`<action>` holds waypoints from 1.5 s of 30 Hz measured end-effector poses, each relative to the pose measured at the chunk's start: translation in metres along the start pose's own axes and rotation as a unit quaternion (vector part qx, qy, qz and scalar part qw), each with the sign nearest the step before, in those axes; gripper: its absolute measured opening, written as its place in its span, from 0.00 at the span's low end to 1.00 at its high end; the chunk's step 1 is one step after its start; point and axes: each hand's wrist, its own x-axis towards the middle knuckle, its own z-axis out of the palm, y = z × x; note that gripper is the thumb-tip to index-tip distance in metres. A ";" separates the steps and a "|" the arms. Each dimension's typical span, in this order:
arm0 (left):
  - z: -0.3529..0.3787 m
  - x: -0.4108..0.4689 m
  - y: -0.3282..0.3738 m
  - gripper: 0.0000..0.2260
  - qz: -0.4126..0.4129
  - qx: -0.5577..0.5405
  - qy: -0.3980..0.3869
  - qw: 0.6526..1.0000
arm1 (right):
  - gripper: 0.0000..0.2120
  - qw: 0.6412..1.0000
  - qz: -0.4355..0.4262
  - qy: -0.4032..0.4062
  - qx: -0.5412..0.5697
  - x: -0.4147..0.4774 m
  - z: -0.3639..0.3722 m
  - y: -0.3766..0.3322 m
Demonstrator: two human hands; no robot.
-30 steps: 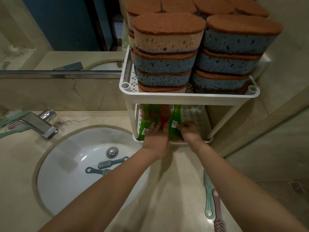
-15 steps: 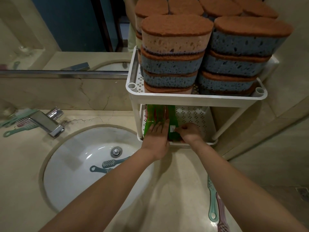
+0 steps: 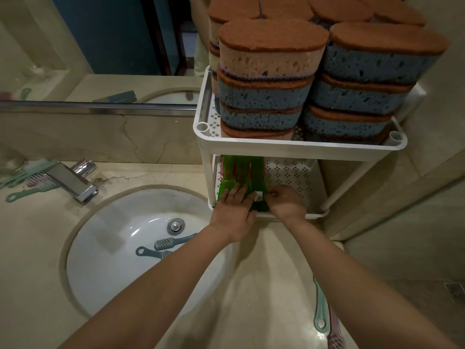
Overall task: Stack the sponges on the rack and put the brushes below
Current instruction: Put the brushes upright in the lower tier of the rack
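rack top: sponges | bottom: brushes (left hand pressing, right hand pinching)

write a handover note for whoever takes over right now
Left hand: flat, fingers straight, pressing on the green brushes on the lower shelf of the rack.
Right hand: fingers curled, apparently pinching the same bundle by its white label.
Done: sponges stacked on the top shelf.
Left: sink brushes in the sink, a teal brush and pink brush at the counter edge, faucet-side brushes.
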 end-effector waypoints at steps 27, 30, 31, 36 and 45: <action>-0.011 -0.032 0.014 0.20 0.047 -0.164 0.098 0.980 | 0.15 0.945 -0.073 0.202 0.246 -0.053 0.007 0.023; -0.006 -0.049 0.027 0.18 0.073 -0.213 0.120 0.967 | 0.14 0.937 -0.066 0.230 0.256 -0.084 0.009 0.046; -0.002 -0.055 0.031 0.18 0.077 -0.227 0.116 0.964 | 0.15 0.935 -0.051 0.232 0.263 -0.094 0.010 0.053; 0.021 -0.087 0.052 0.17 0.113 -0.260 0.056 0.957 | 0.17 0.932 -0.006 0.241 0.271 -0.140 0.017 0.090; 0.057 -0.120 0.096 0.16 0.093 -0.328 -0.081 0.936 | 0.12 0.917 0.097 0.284 0.262 -0.203 0.025 0.146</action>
